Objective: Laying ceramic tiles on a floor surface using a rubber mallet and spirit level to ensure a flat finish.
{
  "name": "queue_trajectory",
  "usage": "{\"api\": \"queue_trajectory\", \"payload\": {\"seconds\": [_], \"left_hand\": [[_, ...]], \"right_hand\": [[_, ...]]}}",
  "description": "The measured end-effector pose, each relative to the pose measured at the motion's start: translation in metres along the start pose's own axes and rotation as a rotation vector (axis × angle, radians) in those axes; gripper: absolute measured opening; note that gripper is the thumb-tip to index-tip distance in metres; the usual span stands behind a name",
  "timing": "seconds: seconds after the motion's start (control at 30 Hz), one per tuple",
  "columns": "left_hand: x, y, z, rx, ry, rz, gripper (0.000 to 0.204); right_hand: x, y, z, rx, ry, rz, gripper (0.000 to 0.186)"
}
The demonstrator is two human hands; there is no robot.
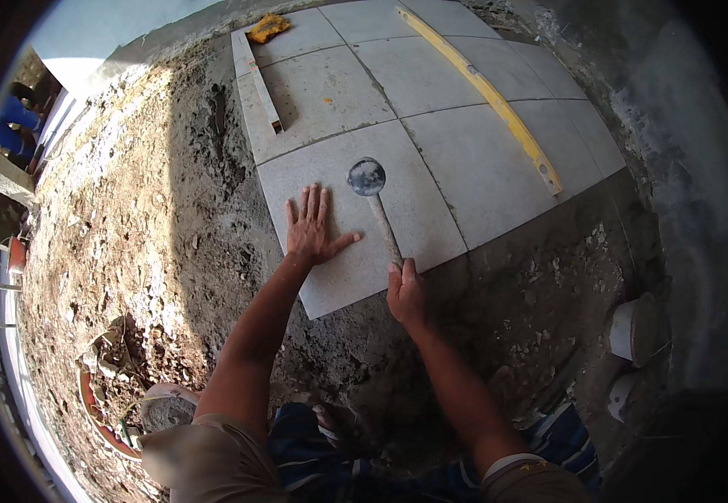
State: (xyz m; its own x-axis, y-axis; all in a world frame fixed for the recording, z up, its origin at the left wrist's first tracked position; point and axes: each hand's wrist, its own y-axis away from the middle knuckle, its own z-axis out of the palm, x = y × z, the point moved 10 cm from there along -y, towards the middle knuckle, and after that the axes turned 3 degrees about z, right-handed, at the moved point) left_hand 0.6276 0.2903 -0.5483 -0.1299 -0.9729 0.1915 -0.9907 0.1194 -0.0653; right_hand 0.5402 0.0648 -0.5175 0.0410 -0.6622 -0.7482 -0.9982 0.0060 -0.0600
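My left hand (309,228) lies flat with spread fingers on a pale grey floor tile (418,222), the nearest one on the left of the laid tiles. In my right hand (406,293), at that tile's near edge, is the handle of a rubber mallet (366,177). Its round dark head, smeared with pale dust, is over the middle of the same tile; whether it touches the surface I cannot tell. Damp grey mortar (515,285) borders the tile on the near and right sides.
A long yellow level (489,94) lies across the right-hand tiles. On the far left tiles are a metal straight bar (263,96) and a yellow sponge or cloth (268,28). Buckets (632,329) stand at right; a bucket (169,408) and a rubble-filled basin (100,411) at lower left. A person (16,126) is at far left.
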Motion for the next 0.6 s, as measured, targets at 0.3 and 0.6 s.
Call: {"api": "queue_trajectory", "payload": {"seconds": [0.3, 0.6], "left_hand": [[0.002, -0.004, -0.003, -0.013, 0.016, 0.006, 0.126], [0.012, -0.005, 0.001, -0.040, 0.002, 0.017, 0.124]], "right_hand": [[-0.038, 0.002, -0.032, 0.051, -0.199, -0.015, 0.031], [0.029, 0.005, 0.000, -0.080, 0.103, 0.158, 0.035]]}}
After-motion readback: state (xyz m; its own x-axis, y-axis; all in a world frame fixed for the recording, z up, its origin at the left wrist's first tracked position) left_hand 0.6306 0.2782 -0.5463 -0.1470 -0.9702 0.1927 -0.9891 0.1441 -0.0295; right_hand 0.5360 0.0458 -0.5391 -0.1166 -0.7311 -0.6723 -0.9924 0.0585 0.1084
